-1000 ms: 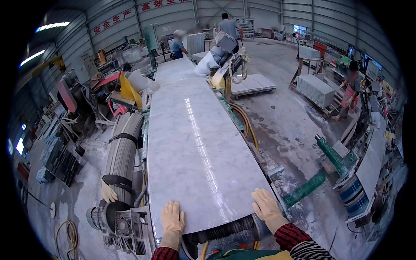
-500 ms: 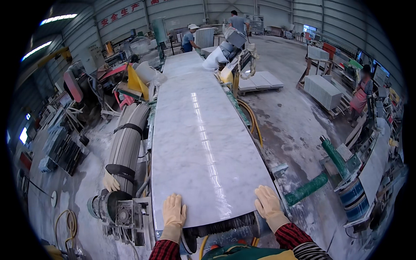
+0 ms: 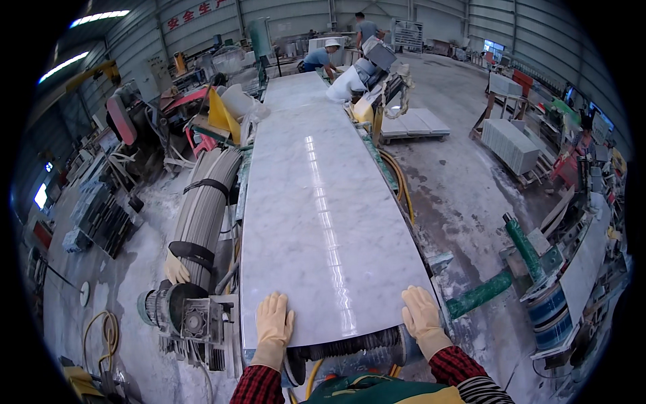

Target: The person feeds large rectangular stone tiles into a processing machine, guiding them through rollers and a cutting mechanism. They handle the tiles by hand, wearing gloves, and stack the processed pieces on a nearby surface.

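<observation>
A long, polished slab of pale grey stone with faint veining (image 3: 296, 222) lies flat on a machine bed in front of me. My left hand (image 3: 273, 324), in a cream rubber glove, rests on the slab's near left corner with its fingers stretched forward. At the near right corner my right hand (image 3: 422, 316), gloved alike, lies against the edge, fingers extended and partly on the surface. Neither hand grips anything. Below the slab's near edge shows a dark ribbed roller (image 3: 343, 347).
A strapped bundle of grey strips (image 3: 205, 215), a spare glove (image 3: 177, 269) and a motor (image 3: 195, 320) stand along the left. Green pipework (image 3: 481, 293) juts out at the right. A co-worker in a white hat (image 3: 321, 59) bends beside the slab's far end; another person (image 3: 367, 30) stands behind.
The view has shifted slightly. Both my hands stay at the slab's near corners. The co-worker in the white hat has bent lower, reaching toward the far end.
</observation>
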### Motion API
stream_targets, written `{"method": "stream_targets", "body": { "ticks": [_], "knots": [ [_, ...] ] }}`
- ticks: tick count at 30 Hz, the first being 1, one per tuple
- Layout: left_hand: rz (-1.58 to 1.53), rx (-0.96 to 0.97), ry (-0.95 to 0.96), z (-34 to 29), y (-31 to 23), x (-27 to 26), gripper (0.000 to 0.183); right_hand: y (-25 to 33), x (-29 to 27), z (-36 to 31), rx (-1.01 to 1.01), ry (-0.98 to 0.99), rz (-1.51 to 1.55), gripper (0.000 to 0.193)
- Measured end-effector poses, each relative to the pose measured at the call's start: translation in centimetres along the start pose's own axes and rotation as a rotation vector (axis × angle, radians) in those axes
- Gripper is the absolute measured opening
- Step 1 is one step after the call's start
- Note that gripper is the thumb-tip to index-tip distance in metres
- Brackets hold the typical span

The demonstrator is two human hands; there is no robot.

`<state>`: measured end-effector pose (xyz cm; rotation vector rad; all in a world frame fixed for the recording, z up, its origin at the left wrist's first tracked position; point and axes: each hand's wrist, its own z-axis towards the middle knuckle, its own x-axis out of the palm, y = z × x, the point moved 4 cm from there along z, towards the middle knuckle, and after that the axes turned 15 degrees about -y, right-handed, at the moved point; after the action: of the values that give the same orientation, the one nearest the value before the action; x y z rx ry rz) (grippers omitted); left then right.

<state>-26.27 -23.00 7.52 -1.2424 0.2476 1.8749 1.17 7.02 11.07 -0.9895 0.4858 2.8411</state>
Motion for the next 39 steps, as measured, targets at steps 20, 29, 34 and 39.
{"method": "stream_targets", "body": {
  "ticks": [20, 29, 34, 39],
  "knots": [
    [0.025, 0.017, -0.028, -1.1, 0.1, 0.1, 0.053, 0.2, -0.2, -0.7, -0.003, 0.036, -0.008, 0.033],
    [0.006, 0.020, -0.038, -1.1, -0.2, -0.4, 0.053, 0.3, -0.3, -1.0, -0.013, 0.026, -0.005, 0.032],
    [0.003, 0.019, -0.043, -1.3, -0.1, -0.3, 0.052, 0.3, -0.3, -1.2, -0.011, 0.024, -0.010, 0.031],
    [0.001, 0.023, -0.036, -1.4, -0.2, -0.5, 0.053, 0.4, -0.4, -1.3, 0.014, 0.051, -0.009, 0.032]
  ]
}}
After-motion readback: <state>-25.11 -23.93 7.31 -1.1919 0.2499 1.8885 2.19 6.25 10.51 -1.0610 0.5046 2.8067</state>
